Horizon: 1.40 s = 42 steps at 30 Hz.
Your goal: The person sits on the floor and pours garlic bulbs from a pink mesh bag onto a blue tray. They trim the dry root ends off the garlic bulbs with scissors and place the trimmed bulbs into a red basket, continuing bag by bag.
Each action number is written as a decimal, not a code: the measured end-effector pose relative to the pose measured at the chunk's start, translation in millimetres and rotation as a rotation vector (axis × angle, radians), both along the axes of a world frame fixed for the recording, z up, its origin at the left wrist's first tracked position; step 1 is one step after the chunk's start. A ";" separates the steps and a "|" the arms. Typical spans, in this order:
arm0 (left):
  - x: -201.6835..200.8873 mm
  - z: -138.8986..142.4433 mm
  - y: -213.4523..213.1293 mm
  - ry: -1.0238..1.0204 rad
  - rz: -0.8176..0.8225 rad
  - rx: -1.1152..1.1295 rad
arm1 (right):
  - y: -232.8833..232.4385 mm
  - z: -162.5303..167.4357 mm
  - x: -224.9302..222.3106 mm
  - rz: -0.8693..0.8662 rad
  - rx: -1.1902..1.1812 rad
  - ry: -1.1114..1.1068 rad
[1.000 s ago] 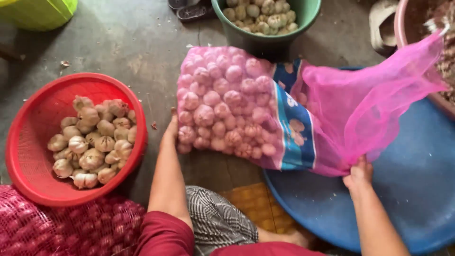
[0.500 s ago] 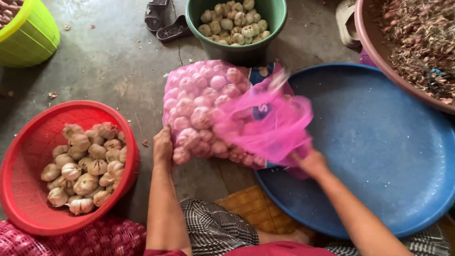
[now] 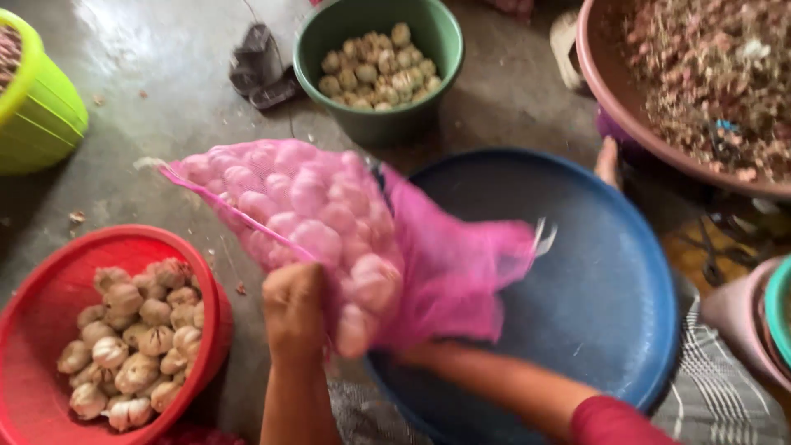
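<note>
One pink mesh sack of garlic hung tilted in our left hand, its grip clenched on the netting. Our right hand was hidden behind the sack's loose end, so we couldn't tell its grip. Under it lay the blue basin; left, the red basket of bulbs; beyond, the green bucket.

R hand hidden behind pink mesh sack; blurred.

Blue basin bare & open to reach (red bowl, green bucket flank it).
</note>
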<state>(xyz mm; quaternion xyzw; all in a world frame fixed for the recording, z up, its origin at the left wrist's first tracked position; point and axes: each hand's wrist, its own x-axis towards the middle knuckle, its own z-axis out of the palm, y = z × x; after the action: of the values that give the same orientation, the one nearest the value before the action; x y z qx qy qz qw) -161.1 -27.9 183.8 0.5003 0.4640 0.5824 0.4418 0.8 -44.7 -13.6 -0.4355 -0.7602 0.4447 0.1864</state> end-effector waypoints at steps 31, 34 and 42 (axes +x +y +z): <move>209.8 -241.4 -68.4 0.491 -0.608 0.263 | 27.9 39.3 270.9 -0.885 -0.093 0.443; 187.5 -224.2 -87.4 0.425 -0.738 0.152 | 88.9 53.2 255.0 -0.874 -0.113 0.570; 137.3 -156.0 -94.7 0.037 -0.801 -0.326 | 78.9 37.7 234.4 -0.842 0.088 0.636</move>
<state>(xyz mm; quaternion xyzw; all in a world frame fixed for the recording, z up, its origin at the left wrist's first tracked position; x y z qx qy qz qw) -23.8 -122.6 27.8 0.5748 0.3269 0.2752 0.6978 235.3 34.2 24.1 -0.5383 -0.4432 0.4093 0.5884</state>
